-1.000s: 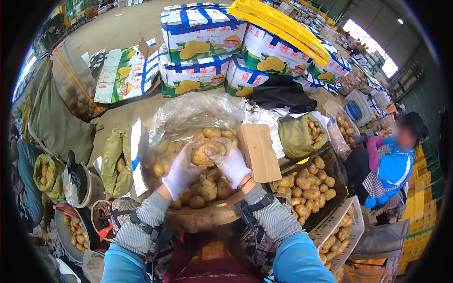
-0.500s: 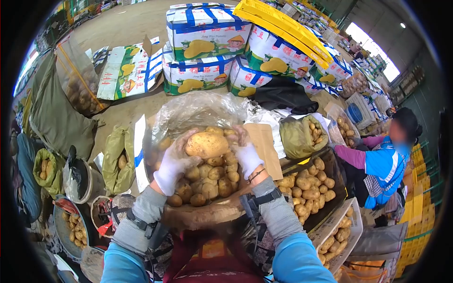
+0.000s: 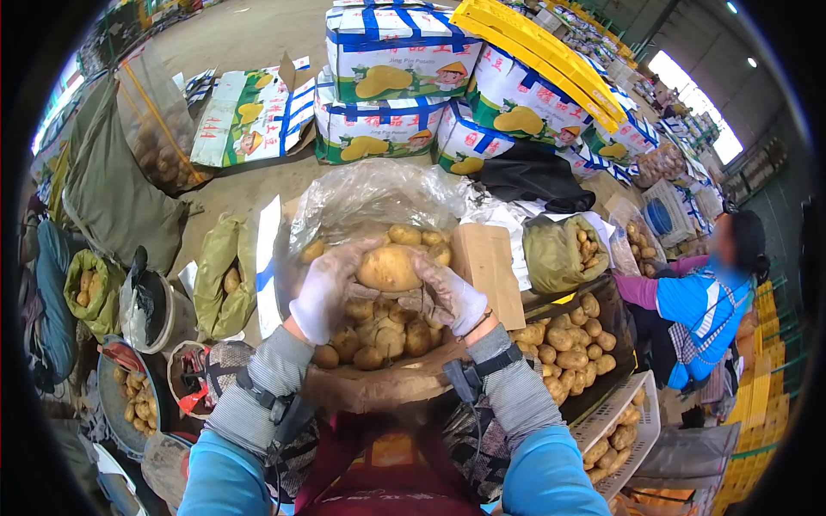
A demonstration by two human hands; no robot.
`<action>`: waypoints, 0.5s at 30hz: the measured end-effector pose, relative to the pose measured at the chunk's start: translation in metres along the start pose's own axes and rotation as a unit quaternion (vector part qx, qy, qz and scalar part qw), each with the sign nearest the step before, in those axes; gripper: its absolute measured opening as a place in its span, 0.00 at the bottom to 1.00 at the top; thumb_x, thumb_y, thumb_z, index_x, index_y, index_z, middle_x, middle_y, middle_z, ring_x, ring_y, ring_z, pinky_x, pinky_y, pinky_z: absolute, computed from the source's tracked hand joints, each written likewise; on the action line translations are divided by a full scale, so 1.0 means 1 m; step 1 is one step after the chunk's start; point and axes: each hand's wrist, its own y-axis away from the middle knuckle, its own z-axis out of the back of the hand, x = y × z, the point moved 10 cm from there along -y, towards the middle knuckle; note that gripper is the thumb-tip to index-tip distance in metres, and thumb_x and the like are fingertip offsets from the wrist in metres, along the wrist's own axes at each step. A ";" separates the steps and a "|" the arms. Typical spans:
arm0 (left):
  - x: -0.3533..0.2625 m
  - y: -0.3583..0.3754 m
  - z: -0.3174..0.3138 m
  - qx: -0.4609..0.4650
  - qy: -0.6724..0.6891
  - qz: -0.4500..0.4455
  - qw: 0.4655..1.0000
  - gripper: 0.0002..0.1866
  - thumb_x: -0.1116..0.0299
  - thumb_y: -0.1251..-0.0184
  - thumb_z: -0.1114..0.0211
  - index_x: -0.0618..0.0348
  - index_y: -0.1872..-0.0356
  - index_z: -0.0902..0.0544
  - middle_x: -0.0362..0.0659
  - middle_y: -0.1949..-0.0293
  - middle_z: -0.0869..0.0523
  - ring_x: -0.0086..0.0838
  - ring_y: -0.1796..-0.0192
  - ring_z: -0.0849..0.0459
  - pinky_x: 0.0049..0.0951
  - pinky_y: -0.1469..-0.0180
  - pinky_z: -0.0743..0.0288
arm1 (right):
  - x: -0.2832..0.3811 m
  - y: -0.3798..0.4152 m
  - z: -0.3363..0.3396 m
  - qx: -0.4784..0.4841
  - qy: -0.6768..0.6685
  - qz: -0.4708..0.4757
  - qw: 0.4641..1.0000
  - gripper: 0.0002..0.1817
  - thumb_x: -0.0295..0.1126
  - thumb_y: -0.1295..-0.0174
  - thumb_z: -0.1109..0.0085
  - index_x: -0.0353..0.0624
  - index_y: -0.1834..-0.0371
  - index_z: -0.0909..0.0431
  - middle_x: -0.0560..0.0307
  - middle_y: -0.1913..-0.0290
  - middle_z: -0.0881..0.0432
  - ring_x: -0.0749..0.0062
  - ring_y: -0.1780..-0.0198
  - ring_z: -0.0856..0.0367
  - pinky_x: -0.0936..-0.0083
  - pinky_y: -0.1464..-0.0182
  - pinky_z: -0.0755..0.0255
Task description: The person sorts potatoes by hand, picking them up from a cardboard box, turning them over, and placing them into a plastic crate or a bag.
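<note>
A large potato (image 3: 389, 270) is held up above an open cardboard box (image 3: 387, 389), between both gloved hands. My left hand (image 3: 325, 288) grips its left end, thumb and fingers curled round it. At the other end, the fingers of my right hand (image 3: 454, 298) press against the potato. Below them lie several smaller potatoes (image 3: 379, 337) in the box, partly hidden by the hands. Clear plastic lining (image 3: 370, 196) bunches up along the box's far side.
To the right are a dark bin of potatoes (image 3: 570, 348) and a white crate (image 3: 652, 420). Green sacks (image 3: 225, 288) and a round basin (image 3: 110, 408) stand left. Printed potato cartons (image 3: 404, 73) are stacked ahead. A co-worker in a blue vest (image 3: 701, 314) sits at right.
My right hand has moved left from the box's right side onto the potato. The left hand still holds it. The whole view has shifted slightly.
</note>
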 end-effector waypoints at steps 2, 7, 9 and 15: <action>0.009 0.001 0.001 -0.035 -0.016 0.043 0.998 0.23 0.69 0.29 0.42 0.66 0.35 0.27 0.49 0.36 0.24 0.34 0.34 0.26 0.31 0.31 0.34 | 0.003 0.002 -0.010 -0.004 0.010 0.016 1.000 0.29 0.35 0.31 0.39 0.45 0.28 0.36 0.56 0.32 0.31 0.67 0.33 0.29 0.69 0.41 0.24; 0.056 0.019 -0.004 -0.109 0.136 0.290 0.941 0.22 0.70 0.31 0.41 0.64 0.37 0.27 0.51 0.38 0.22 0.37 0.38 0.22 0.31 0.32 0.31 | 0.027 0.003 -0.027 -0.043 0.304 0.214 0.927 0.35 0.25 0.45 0.28 0.39 0.32 0.32 0.55 0.34 0.28 0.68 0.33 0.31 0.75 0.31 0.36; 0.033 0.007 0.009 -0.037 -0.096 0.113 0.988 0.22 0.65 0.29 0.41 0.68 0.39 0.26 0.53 0.43 0.20 0.38 0.41 0.21 0.31 0.37 0.28 | 0.038 0.009 -0.037 -0.052 0.424 0.263 0.865 0.36 0.24 0.47 0.26 0.38 0.33 0.31 0.54 0.35 0.27 0.68 0.32 0.31 0.73 0.30 0.37; 0.012 0.019 -0.008 -0.079 0.219 0.242 0.942 0.22 0.63 0.25 0.41 0.71 0.41 0.27 0.54 0.45 0.19 0.38 0.45 0.18 0.32 0.43 0.23 | 0.048 0.017 -0.058 -0.037 0.480 0.290 0.827 0.38 0.23 0.48 0.26 0.40 0.31 0.32 0.53 0.32 0.29 0.68 0.32 0.31 0.71 0.28 0.39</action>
